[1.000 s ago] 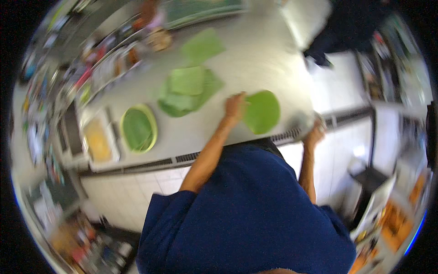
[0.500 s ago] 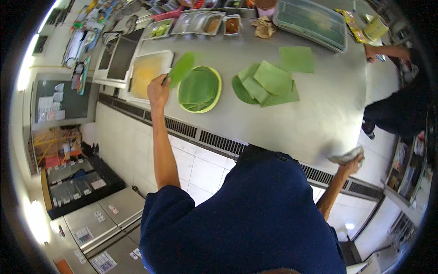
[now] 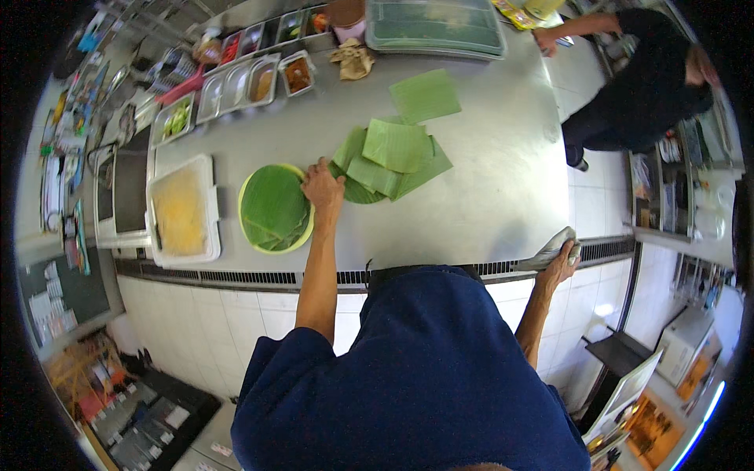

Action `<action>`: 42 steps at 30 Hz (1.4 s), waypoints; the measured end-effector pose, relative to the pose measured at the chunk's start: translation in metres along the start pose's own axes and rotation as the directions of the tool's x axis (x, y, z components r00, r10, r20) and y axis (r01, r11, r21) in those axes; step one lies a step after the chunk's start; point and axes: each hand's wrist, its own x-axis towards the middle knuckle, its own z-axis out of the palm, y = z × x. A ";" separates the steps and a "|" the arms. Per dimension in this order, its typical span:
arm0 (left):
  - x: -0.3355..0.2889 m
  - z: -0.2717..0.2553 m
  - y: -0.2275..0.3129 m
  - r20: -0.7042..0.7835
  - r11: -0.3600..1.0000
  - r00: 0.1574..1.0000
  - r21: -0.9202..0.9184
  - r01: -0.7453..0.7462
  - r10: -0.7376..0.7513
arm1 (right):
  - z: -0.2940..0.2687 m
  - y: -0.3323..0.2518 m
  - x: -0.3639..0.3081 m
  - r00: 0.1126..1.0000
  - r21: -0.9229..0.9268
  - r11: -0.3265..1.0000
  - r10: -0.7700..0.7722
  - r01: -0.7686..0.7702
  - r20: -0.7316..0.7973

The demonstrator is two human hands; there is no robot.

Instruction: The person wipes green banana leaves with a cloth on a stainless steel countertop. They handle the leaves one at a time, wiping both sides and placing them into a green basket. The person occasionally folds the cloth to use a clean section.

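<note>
The left hand [image 3: 323, 188] is resting at the edge of the green leaf [image 3: 273, 200] lying in the yellow bowl [image 3: 243, 213]; its pinch I cannot tell. The right hand [image 3: 559, 267] is clasping a cloth [image 3: 548, 252]. Gentle handling is probably preventing tears.

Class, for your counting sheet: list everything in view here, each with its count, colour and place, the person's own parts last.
Broad steel worktable: one, silver-grey, centre
Round plastic basin: one, yellow-green, table's left front
Leaf sheets in basin: several stacked, dark green
Flat cut leaf sheets: several overlapping, lighter green, mid-table
Rectangular tray: one, white, yellowish contents, far left
Lidded rectangular box: one, clear greenish, table's back
Crumpled paper: one, brown, left of box
Small metal trays: several, silver, back left
Crumpled cloth: one, grey, front right corner
Co-worker: one, dark clothes, upper right
Tiled floor: one, white, below table
Background items: too small to count
Navy shirt: one, lower centre
Left hand: one, bare, by basin's right rim
Right hand: one, bare, holding cloth
</note>
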 end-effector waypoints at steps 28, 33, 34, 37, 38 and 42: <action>-0.117 0.005 0.196 0.413 0.367 0.887 -0.873 0.320 0.209 | -0.072 0.028 0.090 0.657 0.600 0.292 0.167 -0.745 0.735; -0.210 0.060 0.245 0.823 0.435 0.559 -0.471 0.767 -0.096 | -0.098 0.039 0.115 0.682 0.603 0.329 0.239 -0.727 0.692; -0.217 0.060 0.235 0.610 0.719 0.790 -0.523 0.458 -0.059 | -0.101 0.041 0.116 0.677 0.604 0.317 0.235 -0.732 0.697; -0.205 0.060 0.201 0.161 0.854 0.859 -0.296 -0.428 0.486 | -0.108 0.042 0.108 0.661 0.593 0.292 0.316 -0.750 0.680; -0.195 0.061 0.200 0.129 0.775 0.769 -0.212 -0.595 0.626 | -0.108 0.044 0.107 0.656 0.591 0.285 0.337 -0.754 0.675; -0.171 0.082 0.209 0.206 0.444 0.432 -0.012 -0.896 0.878 | -0.092 0.071 0.078 0.626 0.574 0.264 0.442 -0.775 0.642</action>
